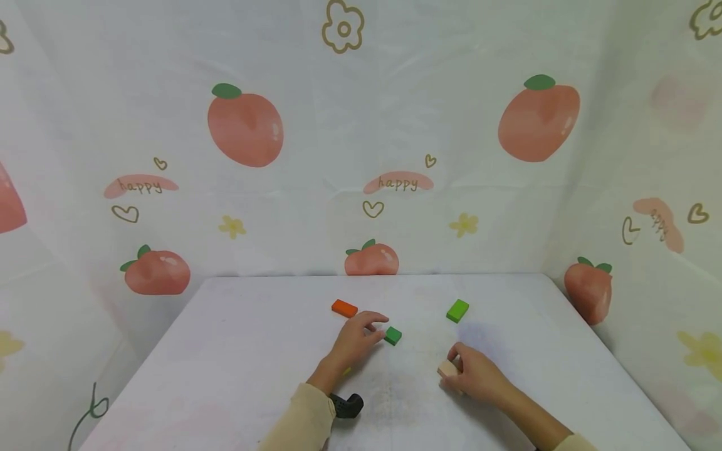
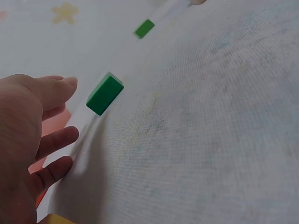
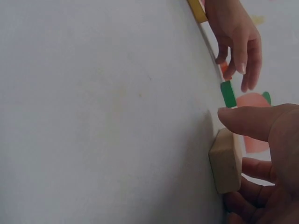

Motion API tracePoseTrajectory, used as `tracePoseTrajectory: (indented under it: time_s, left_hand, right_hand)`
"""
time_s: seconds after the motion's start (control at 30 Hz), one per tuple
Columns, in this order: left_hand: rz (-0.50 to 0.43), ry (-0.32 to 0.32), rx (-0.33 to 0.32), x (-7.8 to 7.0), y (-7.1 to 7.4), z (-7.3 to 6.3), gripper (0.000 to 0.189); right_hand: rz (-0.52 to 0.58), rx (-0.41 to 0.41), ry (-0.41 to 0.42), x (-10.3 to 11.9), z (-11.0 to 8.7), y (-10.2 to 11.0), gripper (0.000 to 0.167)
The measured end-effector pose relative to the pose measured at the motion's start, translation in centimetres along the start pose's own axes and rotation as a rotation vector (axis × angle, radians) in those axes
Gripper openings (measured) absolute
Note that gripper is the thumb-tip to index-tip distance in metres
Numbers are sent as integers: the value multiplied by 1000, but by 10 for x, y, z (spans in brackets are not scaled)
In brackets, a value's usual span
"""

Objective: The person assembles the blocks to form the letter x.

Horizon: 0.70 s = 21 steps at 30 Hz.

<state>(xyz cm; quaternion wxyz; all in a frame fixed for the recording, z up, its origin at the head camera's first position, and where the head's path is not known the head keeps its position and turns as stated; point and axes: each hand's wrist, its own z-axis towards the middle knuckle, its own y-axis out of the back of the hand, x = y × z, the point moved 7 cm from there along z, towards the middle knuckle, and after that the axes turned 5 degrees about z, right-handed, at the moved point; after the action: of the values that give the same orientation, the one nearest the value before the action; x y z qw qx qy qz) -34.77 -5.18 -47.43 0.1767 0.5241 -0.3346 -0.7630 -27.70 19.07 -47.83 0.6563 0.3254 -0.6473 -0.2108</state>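
Beside a dark green block [image 1: 393, 336], my left hand [image 1: 356, 335] hovers with loosely bent fingers. A gap shows between its thumb and that green block [image 2: 105, 93] in the left wrist view, and it holds nothing. Farther right, my right hand [image 1: 476, 374] has its thumb and fingers at opposite ends of a plain wooden block [image 1: 448, 369]. The right wrist view shows the wooden block [image 3: 226, 161] spanned between thumb and curled fingers, low over the white table. Part of the grip is hidden behind the block.
An orange block [image 1: 345, 308] lies just behind my left hand, and a light green block [image 1: 457, 311] stands farther back right. My left forearm mostly covers a yellow block [image 1: 346, 371]. A patterned cloth [image 1: 304, 219] hangs behind the white table [image 1: 237, 351].
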Motion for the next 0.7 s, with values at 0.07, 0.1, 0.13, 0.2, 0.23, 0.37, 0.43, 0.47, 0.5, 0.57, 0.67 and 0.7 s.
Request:
tracePoseTrajectory:
  time_s: [0.07,0.1,0.13,0.2,0.23,0.37,0.43,0.47,0.5,0.57,0.67,0.7]
  left_hand:
    - [10,1,11,0,-1,1,25]
    - [14,4,16,0,-2,2,25]
    - [19,12,24,1,-3,2,25]
    - [29,14,35,0,-4,3,25]
    - [37,18,40,1,-5,4,25]
    - [62,25,49,0,-8,6,26]
    - [69,36,52,1,-9,7,24]
    - [72,32,51,0,-9,7,23]
    - [79,21,49,0,-10,7,21]
    - [106,-10,43,-1,-10,7,18]
    - [149,-57,34,-4,-10,7,16]
    - [163,-67,32,-5,-10,7,15]
  right_hand:
    - [-8,8,8,0,-1,0,43]
    - [-10,13,14,0,-2,0,44]
    - [-12,17,21,0,-2,0,44]
    - [-13,27,38,1,-3,0,45]
    - [-15,30,44,1,-3,0,45]
    - [-28,30,58,3,-3,0,45]
    - [-39,25,53,3,-3,0,44]
    - [-45,22,52,3,-3,0,44]
    - [-49,21,47,3,-3,0,43]
    - [-56,19,49,4,-4,0,43]
    - [-63,27,58,6,-4,1,42]
    - [-66,30,61,7,-4,1,42]
